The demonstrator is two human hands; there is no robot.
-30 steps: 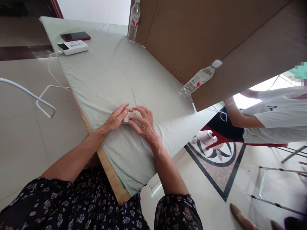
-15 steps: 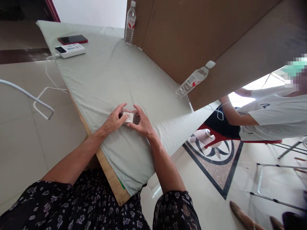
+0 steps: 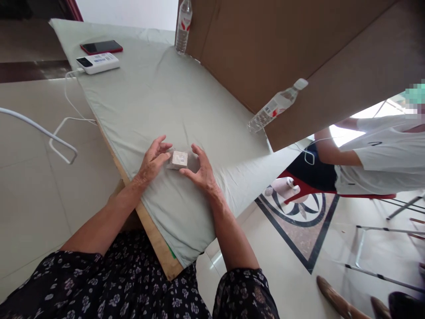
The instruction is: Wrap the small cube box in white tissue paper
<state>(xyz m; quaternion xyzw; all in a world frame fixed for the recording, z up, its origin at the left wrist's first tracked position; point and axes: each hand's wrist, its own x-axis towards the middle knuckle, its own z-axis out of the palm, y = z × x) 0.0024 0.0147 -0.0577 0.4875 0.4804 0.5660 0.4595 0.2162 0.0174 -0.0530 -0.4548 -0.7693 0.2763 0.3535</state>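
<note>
A small whitish box (image 3: 179,158) rests on the pale green cloth of the table (image 3: 159,106), between my two hands. My left hand (image 3: 154,160) is at the box's left side, fingers apart and holding nothing; its thumb tip is close to the box, and whether it touches I cannot tell. On the right, my right hand (image 3: 201,169) is open, with its thumb and fingers spread around that side of the box and a gap at the fingertips.
A red-edged phone (image 3: 102,47) and a white power bank (image 3: 98,63) with a cable lie far left. Two water bottles (image 3: 183,27) (image 3: 277,106) stand by a brown cardboard panel (image 3: 265,48). Another person (image 3: 381,155) sits at the right.
Both hands have let go of the small box and spread apart, left hand to the left and right hand to the right. The view has shifted slightly.
</note>
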